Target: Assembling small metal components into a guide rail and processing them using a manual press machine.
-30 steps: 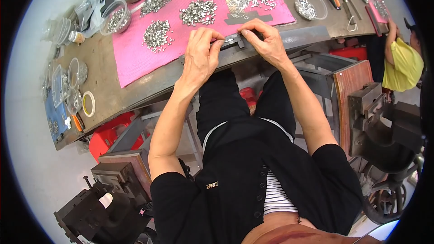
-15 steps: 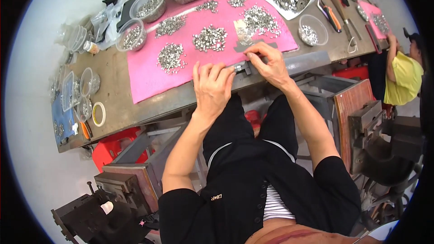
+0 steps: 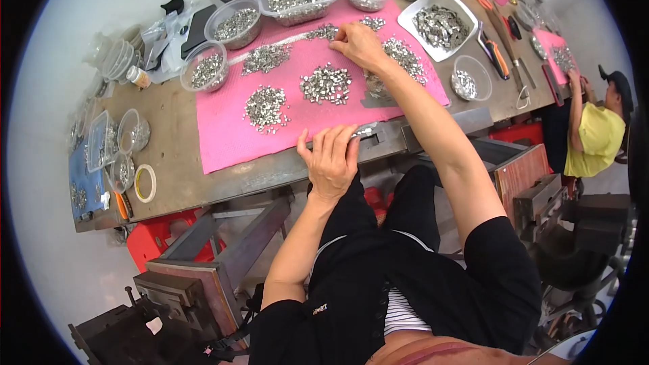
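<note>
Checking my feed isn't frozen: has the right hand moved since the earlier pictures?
Yes: against the pink mat, the right hand has gone from the mat's near edge toward its far side, by a small pile of metal pieces.

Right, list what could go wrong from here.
The right hand is over the pink textured mat; its bare forearm appears to pass over a loose heap of small silvery metal pieces and could scatter them.

The left hand is at a dark metal bar by the grey bench edge; the shiny bits there might drop off.
</note>
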`<state>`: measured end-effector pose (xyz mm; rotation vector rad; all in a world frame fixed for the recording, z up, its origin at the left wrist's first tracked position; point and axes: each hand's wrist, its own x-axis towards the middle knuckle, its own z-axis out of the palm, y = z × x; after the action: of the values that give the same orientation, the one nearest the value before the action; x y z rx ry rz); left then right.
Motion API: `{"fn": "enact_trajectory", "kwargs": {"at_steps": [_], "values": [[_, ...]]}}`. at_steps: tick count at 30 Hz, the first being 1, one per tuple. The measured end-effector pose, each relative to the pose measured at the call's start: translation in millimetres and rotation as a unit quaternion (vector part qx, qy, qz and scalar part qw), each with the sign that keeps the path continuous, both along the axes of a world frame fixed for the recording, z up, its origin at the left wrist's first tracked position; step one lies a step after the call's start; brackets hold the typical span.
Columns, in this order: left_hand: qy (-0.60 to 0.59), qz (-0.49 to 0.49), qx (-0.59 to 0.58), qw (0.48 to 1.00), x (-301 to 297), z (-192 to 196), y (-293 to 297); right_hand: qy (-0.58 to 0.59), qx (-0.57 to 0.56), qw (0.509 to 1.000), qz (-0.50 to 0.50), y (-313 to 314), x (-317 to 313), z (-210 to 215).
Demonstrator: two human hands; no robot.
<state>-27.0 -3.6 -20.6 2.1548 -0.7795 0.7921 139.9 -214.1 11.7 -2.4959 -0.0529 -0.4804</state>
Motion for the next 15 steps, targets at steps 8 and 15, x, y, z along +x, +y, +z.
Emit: {"fn": "enact_trajectory", "kwargs": {"at_steps": [8, 15], "values": [[-0.005, 0.003, -0.003, 1.0, -0.6, -0.8, 0.6, 0.006, -0.075, 0.997, 0.03, -6.5, 12.2, 3.6], [-0.008, -0.002, -0.011, 1.0, 4.0, -0.2, -0.9, 0.011, -0.047, 0.999, 0.016, -12.2, 14.1, 10.4]]}}
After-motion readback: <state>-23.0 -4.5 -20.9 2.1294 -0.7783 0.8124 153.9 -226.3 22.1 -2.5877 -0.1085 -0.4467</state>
